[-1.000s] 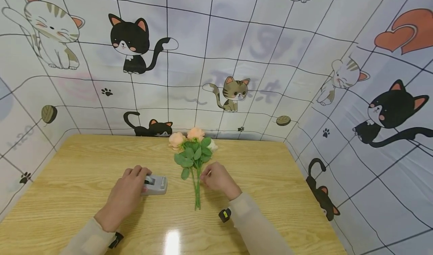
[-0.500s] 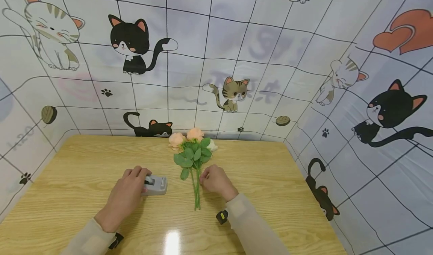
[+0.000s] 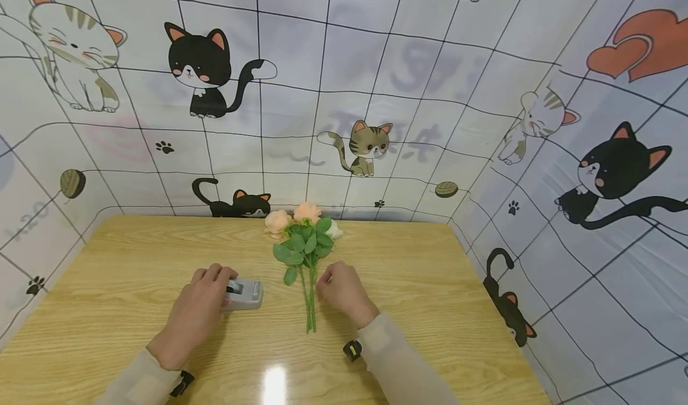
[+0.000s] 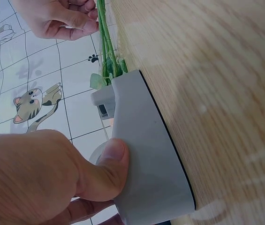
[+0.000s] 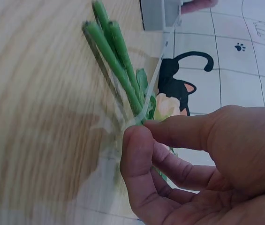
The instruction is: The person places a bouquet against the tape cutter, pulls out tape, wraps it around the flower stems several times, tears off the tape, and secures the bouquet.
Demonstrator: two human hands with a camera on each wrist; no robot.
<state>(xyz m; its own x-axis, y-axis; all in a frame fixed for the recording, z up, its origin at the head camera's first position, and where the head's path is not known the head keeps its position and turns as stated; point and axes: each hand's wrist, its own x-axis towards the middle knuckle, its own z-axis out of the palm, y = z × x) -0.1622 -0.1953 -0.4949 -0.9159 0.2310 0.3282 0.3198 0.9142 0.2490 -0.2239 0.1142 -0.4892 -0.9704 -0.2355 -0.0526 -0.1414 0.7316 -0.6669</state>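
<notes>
My left hand (image 3: 196,303) grips a grey tape dispenser (image 3: 249,294) that stands on the wooden table; in the left wrist view the thumb presses its side wall. Between thumb and index finger, my right hand (image 3: 346,291) pinches the end of a clear tape strip (image 5: 145,110), which stretches across from the dispenser. The strip passes over the stems of a bunch of flowers (image 3: 303,241) lying on the table, heads toward the back. It has peach blooms, a white one and green leaves. The right fingertips are close beside the stems; whether they touch them I cannot tell.
The wooden table (image 3: 403,255) reaches back to a white cloth wall (image 3: 301,112) with a grid and cartoon cats. Another such wall (image 3: 580,261) rises along the right side. Light glares off the tabletop near the front.
My right wrist and forearm have shifted slightly left, while the fingers stay beside the stems. The whole head view has shifted a little. The left hand keeps its grip on the dispenser.
</notes>
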